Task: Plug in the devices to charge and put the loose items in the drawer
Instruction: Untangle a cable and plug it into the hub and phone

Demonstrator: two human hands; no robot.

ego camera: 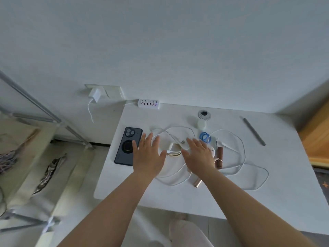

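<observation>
A dark phone (126,148) lies face down at the left of the white table (178,198). A white multi-port charging hub (148,104) sits at the table's back edge. Tangled white cables (236,154) loop across the middle. My left hand (149,154) hovers flat with fingers spread just right of the phone, holding nothing. My right hand (199,154) is spread over the cables, also holding nothing. Beside it lie blue hair ties (205,137), a brown lipstick tube (219,157) and a rose-gold tube (197,183). No drawer is visible.
A grey pen (254,131) lies at the back right. A small white round jar (201,124) and a round black-centred disc (204,114) sit behind the cables. A white plug (95,95) hangs in a wall socket at left. A metal rack (35,107) stands left.
</observation>
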